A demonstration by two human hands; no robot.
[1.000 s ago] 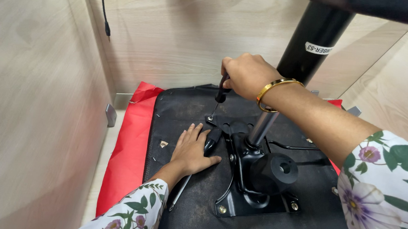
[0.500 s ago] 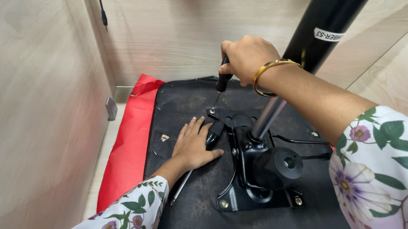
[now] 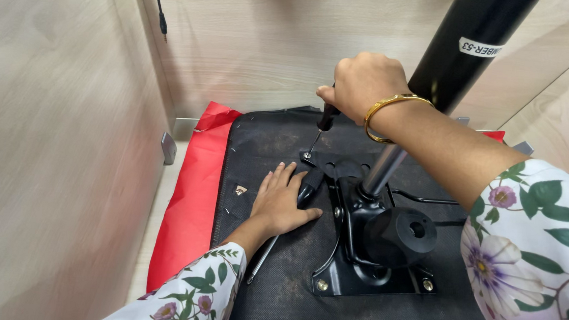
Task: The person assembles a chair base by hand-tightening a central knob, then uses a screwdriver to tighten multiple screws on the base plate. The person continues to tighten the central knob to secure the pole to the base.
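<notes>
Wood-panelled corner: screwdriver (image 3: 322,124) inside right-hand fingers (image 3: 344,93).

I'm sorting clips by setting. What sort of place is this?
Probably a furniture assembly corner, indoors: an upturned chair seat lies between pale wood-look panels, its black metal mechanism and gas column facing up, while the right hand works a screwdriver.

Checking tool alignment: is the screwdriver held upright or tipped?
Slightly tipped. The screwdriver in the right hand slants, tip down-left at a corner of the black mechanism plate.
</notes>
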